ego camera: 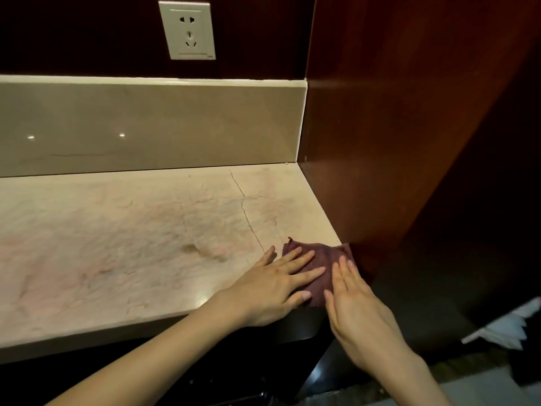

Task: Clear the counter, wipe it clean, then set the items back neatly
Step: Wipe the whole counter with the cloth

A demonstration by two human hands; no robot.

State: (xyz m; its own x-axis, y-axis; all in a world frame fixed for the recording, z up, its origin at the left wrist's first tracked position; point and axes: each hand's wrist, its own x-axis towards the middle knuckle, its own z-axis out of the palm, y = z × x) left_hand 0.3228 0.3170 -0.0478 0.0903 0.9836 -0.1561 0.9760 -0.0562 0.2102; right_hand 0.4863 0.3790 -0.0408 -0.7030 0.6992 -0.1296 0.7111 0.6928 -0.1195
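A dark maroon cloth (322, 257) lies flat at the front right corner of the pale marble counter (131, 230), right against the wooden side panel. My left hand (278, 284) presses on the cloth's left part with straight, spread fingers. My right hand (355, 300) lies flat on its right part, fingers straight and pointing away from me. The two hands cover much of the cloth. Nothing else stands on the counter.
A dark red wooden panel (395, 127) walls off the counter's right end. A beige backsplash (146, 127) runs along the back, with a white wall socket (187, 30) above it. A thin crack (244, 206) and a brownish stain (191, 249) mark the marble. White cloth (506, 326) lies low right.
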